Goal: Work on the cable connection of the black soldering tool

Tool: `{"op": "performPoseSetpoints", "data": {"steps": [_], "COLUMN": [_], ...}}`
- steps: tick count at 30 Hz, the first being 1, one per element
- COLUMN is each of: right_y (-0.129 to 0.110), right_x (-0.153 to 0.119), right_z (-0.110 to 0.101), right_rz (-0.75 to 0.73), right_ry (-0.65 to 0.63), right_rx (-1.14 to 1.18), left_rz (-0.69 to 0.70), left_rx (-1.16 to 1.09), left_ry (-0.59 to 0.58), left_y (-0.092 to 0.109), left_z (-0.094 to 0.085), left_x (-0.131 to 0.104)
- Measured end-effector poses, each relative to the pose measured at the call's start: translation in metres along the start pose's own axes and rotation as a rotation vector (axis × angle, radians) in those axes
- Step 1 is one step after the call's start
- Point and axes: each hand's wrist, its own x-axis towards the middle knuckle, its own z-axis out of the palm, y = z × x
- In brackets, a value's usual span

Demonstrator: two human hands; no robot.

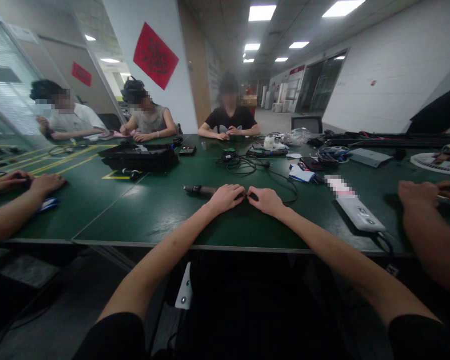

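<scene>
Curling, the left hand (228, 198) and right hand (265, 201) almost touch. Can't tell their grip. A dark tool (199, 190) lies left of them.

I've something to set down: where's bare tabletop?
Bare green tabletop lies left of the dark tool, and between the right hand and white power strip. Farther back on the right is crowded, around the bundled wires.
</scene>
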Motion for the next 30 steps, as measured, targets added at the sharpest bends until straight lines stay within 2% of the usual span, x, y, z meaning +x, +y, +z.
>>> {"op": "performPoseSetpoints", "data": {"steps": [5,9,14,18,23,27,30], "right_y": [0.0003,0.0001,0.0001,0.0007,0.0024,0.0036,0.0037], "right_x": [0.0000,-0.0002,-0.0006,-0.0006,0.0001,0.0005,0.0002], "right_z": [-0.0001,-0.0014,-0.0027,-0.0018,-0.0002,0.0005,0.0000], "right_rz": [0.000,0.003,0.004,-0.001,-0.002,-0.010,-0.011], "right_ry": [-0.002,-0.013,-0.024,-0.009,-0.005,-0.001,-0.007], "right_rx": [0.002,0.014,0.019,0.025,0.022,0.012,0.006], "left_rz": [0.049,0.003,0.045,0.000,0.039,-0.018,0.017], "left_rx": [0.005,0.008,-0.004,-0.009,-0.014,-0.012,-0.015], "left_ry": [-0.001,0.007,0.001,0.002,-0.015,-0.002,-0.003], "left_y": [0.0006,-0.0007,-0.0009,0.0000,-0.0003,0.0001,0.0005], "left_z": [-0.0006,0.0018,0.0017,-0.0002,-0.0003,0.0011,0.0015], "left_x": [-0.0002,0.0006,0.0009,0.0009,0.0009,0.0017,0.0023]}}
